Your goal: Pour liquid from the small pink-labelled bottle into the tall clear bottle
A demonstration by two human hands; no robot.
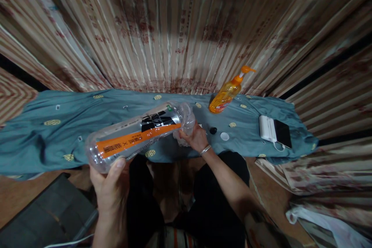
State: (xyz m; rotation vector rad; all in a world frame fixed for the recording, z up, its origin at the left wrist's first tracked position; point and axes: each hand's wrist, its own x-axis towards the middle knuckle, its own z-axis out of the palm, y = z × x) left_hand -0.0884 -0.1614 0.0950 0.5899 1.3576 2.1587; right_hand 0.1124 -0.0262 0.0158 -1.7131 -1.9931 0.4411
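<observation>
While a large clear bottle (138, 133) with an orange, black and silver label is held aslant at the centre-left of the frame, its base is turned toward the lower left and its other end toward the middle. As far as can be judged, it is already lifted and supported between both hands; whether its mouth is open, or anything remains inside, cannot be told. By the left hand (109, 184), at the lower left, the base is cradled from below, the thumb laid along the near side and the fingers mostly hidden behind. By the right hand (198, 138), near the centre, the far end is gripped with curled fingers, some of them hidden; the forearm is brought in from the lower right, and a bracelet (205, 150) is worn at the wrist. Just right of this hand, a small black object (213, 130) and a white disc (224, 136) are seen on the patterned cloth (84, 110). Above them, an orange pump bottle (224, 97) is seen, and at the right a white device (267, 128) is set beside a dark-screened one (283, 133). Behind everything, a pleated curtain (162, 27) is hung.
</observation>
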